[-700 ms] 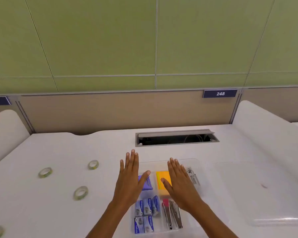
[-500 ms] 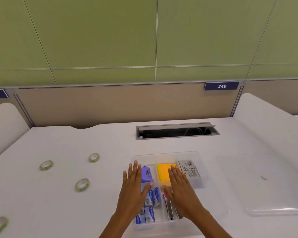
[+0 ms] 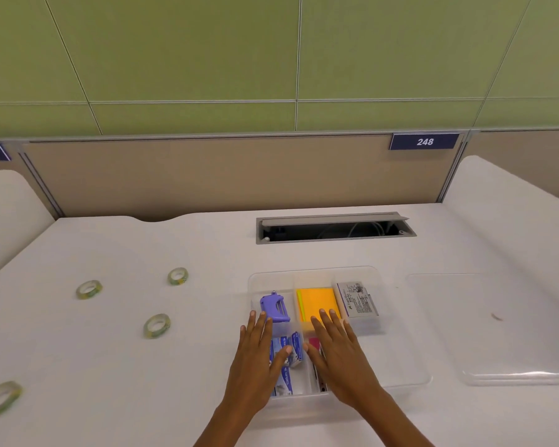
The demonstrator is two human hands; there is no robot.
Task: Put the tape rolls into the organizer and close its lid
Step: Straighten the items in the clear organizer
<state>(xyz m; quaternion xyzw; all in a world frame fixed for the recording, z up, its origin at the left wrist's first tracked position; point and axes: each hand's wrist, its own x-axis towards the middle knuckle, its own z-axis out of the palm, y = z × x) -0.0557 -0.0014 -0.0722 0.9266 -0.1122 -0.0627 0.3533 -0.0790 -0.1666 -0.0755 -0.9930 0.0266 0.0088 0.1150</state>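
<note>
A clear plastic organizer (image 3: 397,321) sits open on the white desk in front of me, holding a purple tool, orange sticky notes, a grey box and blue staple boxes. Both hands hover flat over its near compartments, fingers spread and empty: my left hand (image 3: 259,362) over the staple boxes, my right hand (image 3: 339,356) over the middle. Several clear tape rolls lie on the desk to the left: one (image 3: 178,276) farthest back, one (image 3: 89,289) left of it, one (image 3: 156,325) closer, one (image 3: 1,399) near the left edge. The clear lid (image 3: 497,327) lies flat on the right.
An open grey cable hatch (image 3: 334,227) is set into the desk behind the organizer. White rounded dividers rise at the left (image 3: 7,214) and right (image 3: 513,214). A beige and green partition with a "248" label (image 3: 424,141) stands at the back.
Both hands have drawn back toward me over the organizer, uncovering the purple tool and orange notes. The view has tilted down a little.
</note>
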